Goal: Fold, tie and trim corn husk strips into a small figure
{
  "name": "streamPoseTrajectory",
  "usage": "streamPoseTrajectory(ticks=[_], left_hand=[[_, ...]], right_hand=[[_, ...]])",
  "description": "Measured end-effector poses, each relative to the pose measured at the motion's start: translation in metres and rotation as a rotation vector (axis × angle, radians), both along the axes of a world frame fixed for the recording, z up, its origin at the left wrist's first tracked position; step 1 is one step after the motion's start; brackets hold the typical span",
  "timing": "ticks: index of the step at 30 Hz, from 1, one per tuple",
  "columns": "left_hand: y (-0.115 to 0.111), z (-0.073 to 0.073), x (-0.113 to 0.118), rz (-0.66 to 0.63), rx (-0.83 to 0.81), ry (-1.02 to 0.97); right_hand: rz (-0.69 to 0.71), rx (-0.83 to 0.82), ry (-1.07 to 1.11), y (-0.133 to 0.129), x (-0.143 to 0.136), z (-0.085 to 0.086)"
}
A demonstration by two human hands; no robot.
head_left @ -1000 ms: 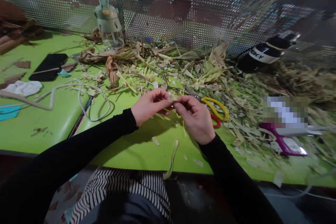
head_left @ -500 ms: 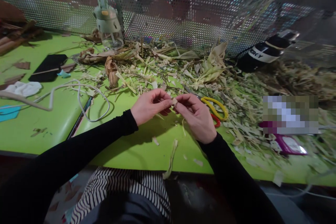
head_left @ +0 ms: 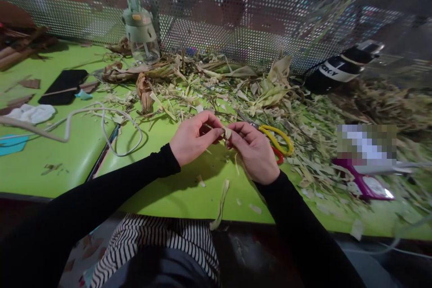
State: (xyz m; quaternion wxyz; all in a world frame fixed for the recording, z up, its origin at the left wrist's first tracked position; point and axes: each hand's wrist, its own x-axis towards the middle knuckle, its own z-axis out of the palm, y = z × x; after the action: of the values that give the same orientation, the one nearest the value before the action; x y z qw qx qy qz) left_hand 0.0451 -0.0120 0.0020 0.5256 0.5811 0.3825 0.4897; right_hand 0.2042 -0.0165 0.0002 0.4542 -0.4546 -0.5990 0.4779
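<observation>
My left hand (head_left: 195, 138) and my right hand (head_left: 255, 150) meet over the green table (head_left: 162, 198), fingertips pinched together on a small pale piece of husk (head_left: 227, 133). The piece is folded or curled, and its lower part is hidden by the fingers. Just behind my right hand lie scissors with yellow and red handles (head_left: 277, 137). A thin husk strip (head_left: 221, 204) rests below the hands at the table's front edge, with small scraps around it.
Dry husk shreds (head_left: 266, 94) cover the back and right. A clear-bottomed bottle (head_left: 141, 31) and a black bottle (head_left: 340, 69) stand by the mesh screen. At left are a black phone (head_left: 64, 86) and a white cable (head_left: 101, 112); a purple object (head_left: 374, 186) lies right.
The pale piece between my fingertips now shows more of its surface and looks more curled. My left hand has shifted slightly; both hands still pinch together.
</observation>
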Motion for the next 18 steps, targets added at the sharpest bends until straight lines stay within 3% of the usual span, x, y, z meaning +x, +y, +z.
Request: streamPoseTrajectory(ticks=[6, 10, 14, 18], left_hand=[[0.0021, -0.001, 0.0006, -0.032, -0.161, -0.005], [0.004, -0.0025, -0.002, -0.069, -0.108, 0.085], [0.0047, -0.0043, -0.0033, -0.072, -0.092, 0.057], [0.0063, -0.0045, -0.0045, -0.112, -0.145, 0.056]], right_hand=[[0.013, -0.24, 0.219, 0.0017, 0.0001, -0.0049], [0.021, -0.323, 0.251, 0.0024, 0.0002, -0.0033], [0.059, -0.309, 0.205, 0.0015, 0.0006, 0.0001], [0.062, -0.195, 0.117, 0.0004, 0.0016, -0.0001]])
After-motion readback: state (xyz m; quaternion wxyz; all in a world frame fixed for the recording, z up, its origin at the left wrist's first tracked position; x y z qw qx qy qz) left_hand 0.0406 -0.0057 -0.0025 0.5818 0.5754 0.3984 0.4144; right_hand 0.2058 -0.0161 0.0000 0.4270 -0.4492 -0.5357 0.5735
